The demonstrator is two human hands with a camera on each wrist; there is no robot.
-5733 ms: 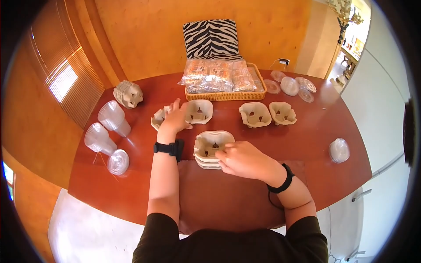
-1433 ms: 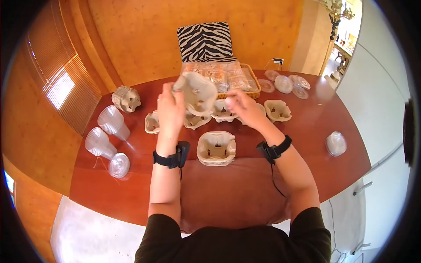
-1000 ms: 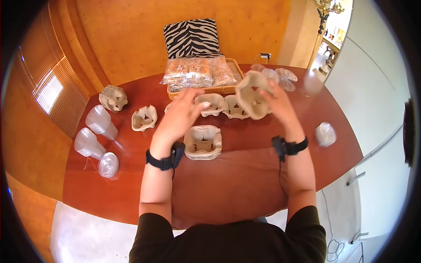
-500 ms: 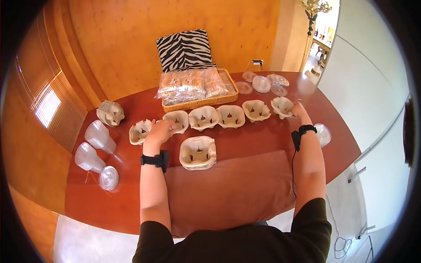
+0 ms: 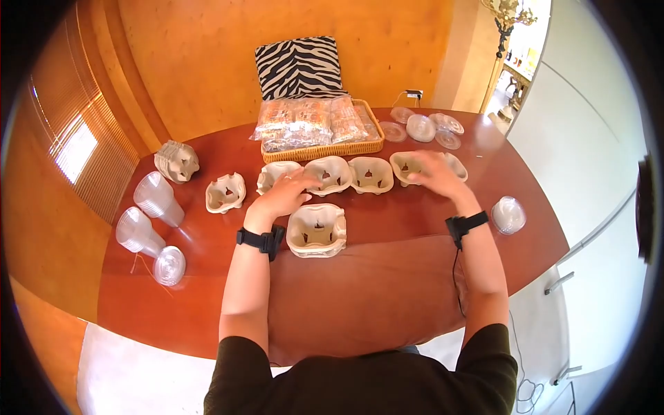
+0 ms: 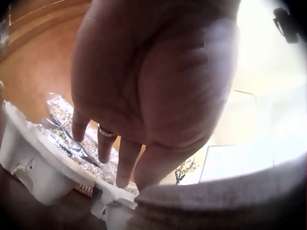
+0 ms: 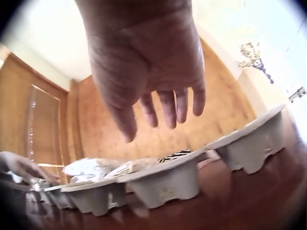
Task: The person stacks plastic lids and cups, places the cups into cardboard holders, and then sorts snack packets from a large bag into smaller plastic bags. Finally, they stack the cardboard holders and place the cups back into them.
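Note:
Several beige molded-pulp cup carriers stand in a row across the table, including a far-left carrier, a middle carrier and a far-right carrier. My left hand hovers between the row and a short stack of carriers nearer me, its fingers spread and holding nothing. Over the right end of the row is my right hand, fingers loosely extended and free of any carrier. In the right wrist view, those fingers hang above the carrier rims. The left hand partly hides one carrier behind it.
Stacked clear plastic cups and a stack of lids stand at the left, below more nested carriers. Behind the row is a wicker basket with bagged packets. More lids lie back right, others at right.
A carrier passed from my left hand to my right and was set at the row's right end. Since then the right hand has let go and moved left; the left hand has moved right.

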